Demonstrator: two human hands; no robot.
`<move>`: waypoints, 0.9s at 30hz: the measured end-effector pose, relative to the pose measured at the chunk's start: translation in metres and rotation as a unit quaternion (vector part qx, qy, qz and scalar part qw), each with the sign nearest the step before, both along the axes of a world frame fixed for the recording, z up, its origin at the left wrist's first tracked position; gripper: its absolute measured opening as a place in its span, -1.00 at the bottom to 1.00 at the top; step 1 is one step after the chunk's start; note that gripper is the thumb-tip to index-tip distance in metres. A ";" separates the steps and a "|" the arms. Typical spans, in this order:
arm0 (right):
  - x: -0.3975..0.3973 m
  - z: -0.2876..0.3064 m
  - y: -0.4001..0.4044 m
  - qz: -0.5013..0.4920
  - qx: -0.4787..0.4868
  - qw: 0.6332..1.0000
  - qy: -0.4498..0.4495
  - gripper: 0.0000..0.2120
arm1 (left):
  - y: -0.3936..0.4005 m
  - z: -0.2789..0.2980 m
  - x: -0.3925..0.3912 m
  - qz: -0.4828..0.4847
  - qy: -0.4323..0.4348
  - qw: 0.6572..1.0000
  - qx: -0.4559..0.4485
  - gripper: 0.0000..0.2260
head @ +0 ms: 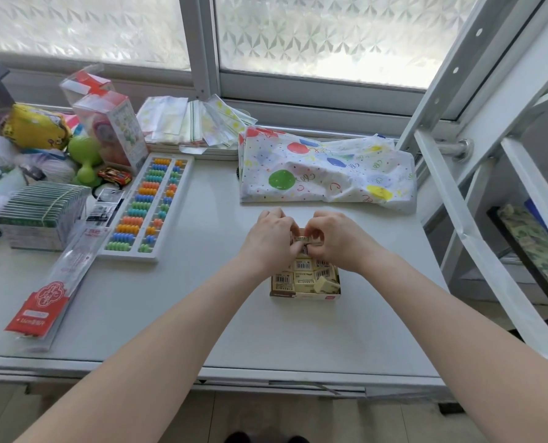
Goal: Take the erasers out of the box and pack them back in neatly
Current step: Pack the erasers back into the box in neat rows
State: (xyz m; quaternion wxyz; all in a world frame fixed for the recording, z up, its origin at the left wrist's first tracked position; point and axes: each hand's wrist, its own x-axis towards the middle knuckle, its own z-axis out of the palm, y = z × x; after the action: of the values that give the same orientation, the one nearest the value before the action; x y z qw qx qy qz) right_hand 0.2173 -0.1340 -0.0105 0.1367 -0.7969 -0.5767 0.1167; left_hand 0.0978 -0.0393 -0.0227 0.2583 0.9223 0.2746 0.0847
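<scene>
**Erasers mostly in the box; sorting under way**

Centre of frame, on the pale grey table point(183, 314): small open cardboard box point(304, 294) filled with cream barcode-wrapped erasers point(302, 277), one lying askew point(326, 284) at its lower right. Left hand point(271, 239) and right hand point(333, 239) meet above the box's far end, fingertips pinching one wrapped eraser point(305, 239) together. Unloading or repacking, I can't tell; tidying remains.

window: frosted glass panes with a pinwheel pattern point(330, 36) in a grey metal frame across the top, daylight glowing through | desk: pale grey flat desk point(183, 314) filling the centre | right: white metal ladder frame point(451, 199) leaning diagonally | floor: beige tiles point(266, 417) along the bottom edge
</scene>
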 end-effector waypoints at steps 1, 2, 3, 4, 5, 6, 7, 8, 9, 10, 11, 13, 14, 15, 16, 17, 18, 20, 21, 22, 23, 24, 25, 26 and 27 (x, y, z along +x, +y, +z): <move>0.001 0.000 -0.001 0.005 0.015 1.000 0.004 -0.84 | 0.000 -0.001 -0.002 0.000 -0.008 1.000 -0.007 -0.72; 0.001 -0.001 -0.004 0.011 0.044 0.999 0.007 -0.86 | 0.001 -0.001 -0.005 -0.001 -0.017 1.000 -0.017 -0.70; 0.002 -0.002 -0.008 0.018 0.085 0.996 0.002 -0.87 | 0.001 -0.001 -0.007 -0.004 -0.029 0.999 -0.029 -0.67; 0.002 -0.003 -0.012 0.027 0.129 0.991 -0.016 -0.88 | 0.001 -0.001 -0.010 -0.007 -0.045 0.998 -0.041 -0.65; 0.001 -0.003 -0.016 0.039 0.173 0.983 -0.042 -0.89 | 0.001 0.000 -0.013 -0.009 -0.065 0.996 -0.055 -0.63; -0.001 -0.002 -0.020 0.054 0.213 0.973 -0.069 -0.91 | 0.001 0.002 -0.016 -0.009 -0.089 0.993 -0.074 -0.62; -0.004 0.000 -0.023 0.070 0.244 0.963 -0.093 -0.92 | 0.000 0.005 -0.019 -0.009 -0.116 0.988 -0.100 -0.63; -0.007 0.001 -0.025 0.084 0.270 0.953 -0.111 -0.94 | -0.001 0.008 -0.023 -0.011 -0.145 0.981 -0.129 -0.66; -0.010 0.002 -0.028 0.091 0.294 0.944 -0.121 -0.94 | -0.002 0.011 -0.026 -0.013 -0.172 0.973 -0.154 -0.70; -0.012 0.003 -0.029 0.089 0.310 0.939 -0.116 -0.94 | -0.003 0.012 -0.029 -0.016 -0.194 0.966 -0.168 -0.74; -0.015 0.004 -0.031 0.078 0.318 0.940 -0.094 -0.91 | -0.004 0.014 -0.032 -0.019 -0.213 0.961 -0.175 -0.77; -0.021 0.007 -0.035 0.039 0.311 0.950 -0.010 -0.78 | -0.005 0.016 -0.036 -0.024 -0.238 0.954 -0.180 -0.79; -0.023 0.009 -0.037 0.019 0.302 0.952 0.041 -0.72 | -0.005 0.017 -0.037 -0.025 -0.245 0.952 -0.180 -0.79; -0.024 0.012 -0.038 -0.001 0.290 0.952 0.095 -0.69 | -0.004 0.017 -0.038 -0.024 -0.249 0.951 -0.180 -0.78; -0.025 0.015 -0.039 -0.020 0.277 0.949 0.150 -0.68 | -0.004 0.017 -0.039 -0.024 -0.251 0.951 -0.179 -0.78; -0.026 0.017 -0.039 -0.035 0.263 0.944 0.196 -0.68 | -0.004 0.016 -0.039 -0.024 -0.251 0.951 -0.177 -0.78; -0.026 0.019 -0.038 -0.039 0.253 0.941 0.223 -0.70 | -0.004 0.016 -0.039 -0.026 -0.251 0.952 -0.176 -0.78; -0.026 0.020 -0.037 -0.032 0.236 0.946 0.221 -0.75 | -0.004 0.015 -0.039 -0.028 -0.248 0.953 -0.172 -0.78; -0.025 0.021 -0.035 -0.036 0.223 0.950 0.215 -0.77 | -0.003 0.015 -0.038 -0.029 -0.244 0.954 -0.171 -0.78; -0.024 0.022 -0.033 -0.055 0.209 0.950 0.225 -0.77 | -0.004 0.015 -0.036 -0.025 -0.241 0.955 -0.171 -0.78; -0.023 0.024 -0.031 -0.089 0.194 0.940 0.267 -0.77 | -0.005 0.017 -0.035 -0.015 -0.240 0.956 -0.171 -0.78; -0.023 0.027 -0.029 -0.134 0.187 0.911 0.342 -0.77 | -0.007 0.018 -0.033 0.002 -0.242 0.957 -0.161 -0.78; -0.025 0.029 -0.026 -0.185 0.179 0.864 0.432 -0.78 | -0.009 0.019 -0.031 0.023 -0.249 0.960 -0.130 -0.79; -0.028 0.030 -0.023 -0.231 0.170 0.811 0.510 -0.77 | -0.012 0.020 -0.029 0.042 -0.255 0.963 -0.081 -0.80; -0.032 0.031 -0.020 -0.266 0.164 0.769 0.558 -0.76 | -0.016 0.020 -0.028 0.054 -0.257 0.964 -0.031 -0.82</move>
State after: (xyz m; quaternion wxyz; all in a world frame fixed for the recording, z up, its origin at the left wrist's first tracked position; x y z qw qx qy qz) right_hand 0.1856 -0.1543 0.0205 0.5883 -0.6786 -0.1746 0.4037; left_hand 0.0702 -0.0557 -0.0024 0.3442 0.8445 0.2512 0.3244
